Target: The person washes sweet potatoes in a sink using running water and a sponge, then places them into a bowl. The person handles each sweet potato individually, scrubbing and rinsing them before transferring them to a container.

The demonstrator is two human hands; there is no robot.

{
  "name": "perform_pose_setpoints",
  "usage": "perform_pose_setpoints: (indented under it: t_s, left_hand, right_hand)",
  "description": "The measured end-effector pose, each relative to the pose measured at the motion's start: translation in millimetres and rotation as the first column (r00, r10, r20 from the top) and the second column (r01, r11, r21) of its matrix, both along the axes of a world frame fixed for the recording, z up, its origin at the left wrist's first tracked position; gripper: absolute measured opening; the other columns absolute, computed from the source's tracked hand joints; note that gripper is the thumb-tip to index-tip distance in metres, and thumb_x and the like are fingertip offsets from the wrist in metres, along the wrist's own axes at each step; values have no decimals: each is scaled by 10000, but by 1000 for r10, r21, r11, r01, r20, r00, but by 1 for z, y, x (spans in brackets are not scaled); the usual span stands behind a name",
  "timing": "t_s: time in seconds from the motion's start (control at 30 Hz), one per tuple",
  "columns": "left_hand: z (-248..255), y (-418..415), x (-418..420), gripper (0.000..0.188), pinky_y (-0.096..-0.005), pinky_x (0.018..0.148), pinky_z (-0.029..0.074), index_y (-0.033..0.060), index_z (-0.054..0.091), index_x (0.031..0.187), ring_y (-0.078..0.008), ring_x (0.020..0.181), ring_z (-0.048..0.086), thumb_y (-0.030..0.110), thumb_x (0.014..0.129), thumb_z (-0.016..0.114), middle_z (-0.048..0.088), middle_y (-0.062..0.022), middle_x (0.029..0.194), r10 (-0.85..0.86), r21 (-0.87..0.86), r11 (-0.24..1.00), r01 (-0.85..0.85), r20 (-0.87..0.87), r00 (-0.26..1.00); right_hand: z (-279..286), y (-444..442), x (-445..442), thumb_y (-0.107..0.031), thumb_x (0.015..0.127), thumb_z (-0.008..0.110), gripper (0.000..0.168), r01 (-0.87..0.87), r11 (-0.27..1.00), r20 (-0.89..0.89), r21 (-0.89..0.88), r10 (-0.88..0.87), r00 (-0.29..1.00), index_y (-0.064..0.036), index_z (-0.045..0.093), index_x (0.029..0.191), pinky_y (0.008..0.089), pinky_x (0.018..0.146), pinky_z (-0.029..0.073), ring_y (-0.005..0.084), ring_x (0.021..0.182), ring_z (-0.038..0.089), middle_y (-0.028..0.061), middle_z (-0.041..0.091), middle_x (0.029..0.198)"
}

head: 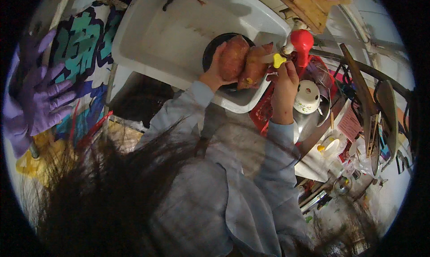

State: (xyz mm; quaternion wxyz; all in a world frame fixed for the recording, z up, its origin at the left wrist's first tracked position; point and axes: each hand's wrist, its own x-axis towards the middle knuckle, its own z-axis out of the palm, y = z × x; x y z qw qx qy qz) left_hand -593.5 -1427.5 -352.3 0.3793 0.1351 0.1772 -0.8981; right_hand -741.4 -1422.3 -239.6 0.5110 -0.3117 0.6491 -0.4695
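A black bowl (209,52) sits at the near right end of a white sink basin (144,60). Two large reddish-brown sweet potatoes are over it: one sweet potato (234,58) on the left, another sweet potato (253,70) close on its right. My left hand (215,70) grips the left one from its outer side, thumb and fingers around it. A yellow tap handle (279,60) stands above the sink's right edge, with the spout blurred beside it. My right hand (285,89) has its fingers bent at the handle; whether they grip it is unclear.
A red ladle-like plastic object (302,43) stands behind the tap. Right of my right hand are a red plastic basket (262,114), an upturned white enamel bowl (306,97) and metal pans. Purple rubber gloves (50,95) hang at the far left. Hair partly covers the lower view.
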Motion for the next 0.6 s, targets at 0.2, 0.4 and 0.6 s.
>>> perform_pose_setpoints:
  t_s: [0.2,0.4,0.6]
  left_hand:
    - [5,-11,-28,660,-503,962,321,179,444,1232,-282,1160,421,602,727,495,445,-71,1266,-117,-77,991,110,-93,989]
    - [9,-10,-46,663,-507,944,340,158,432,1235,-276,1138,444,586,732,499,459,-88,1243,-167,-160,976,150,-94,981]
    - [25,7,-18,692,-476,970,329,169,416,1260,-274,1165,419,607,728,484,439,-74,1274,-92,-100,991,86,-58,994]
  right_hand:
    - [12,6,-21,-138,820,584,143,-73,997,-333,-8,66,941,-23,602,903,234,630,437,118,729,547,34,576,858]
    - [18,12,-36,-83,808,566,178,-195,979,-492,-60,141,859,-22,581,975,248,750,436,130,821,554,50,592,936]
    - [32,19,-18,-38,823,539,193,-253,965,-242,-68,230,943,-13,550,1014,233,756,429,112,841,550,44,586,936]
